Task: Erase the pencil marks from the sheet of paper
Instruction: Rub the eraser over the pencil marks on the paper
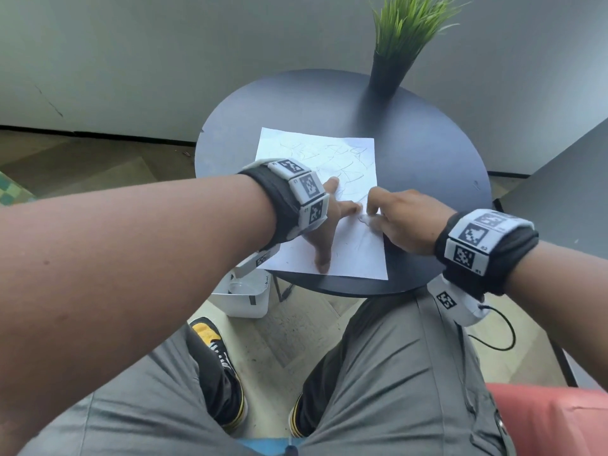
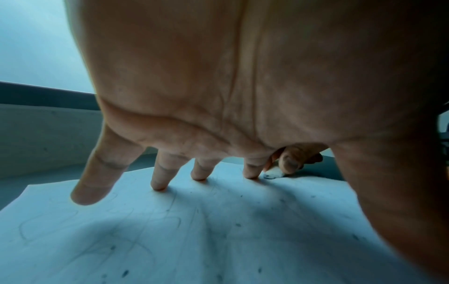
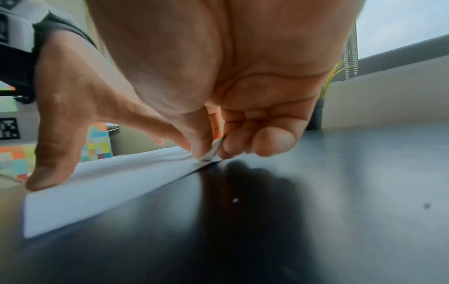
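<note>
Round dark table [image 1: 427, 166] (potted grass plant [image 1: 394, 44] at back) against grey wall [image 1: 164, 60]

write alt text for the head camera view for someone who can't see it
A seated person's left hand presses flat on a scribbled sheet of paper while the right hand pinches a small white eraser against it near its right edge. The paper lies on a round dark table with a potted grass plant at the back.

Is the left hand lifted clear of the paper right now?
No: the left hand has its spread fingers pressing down on the paper, pinning it to the table.
</note>
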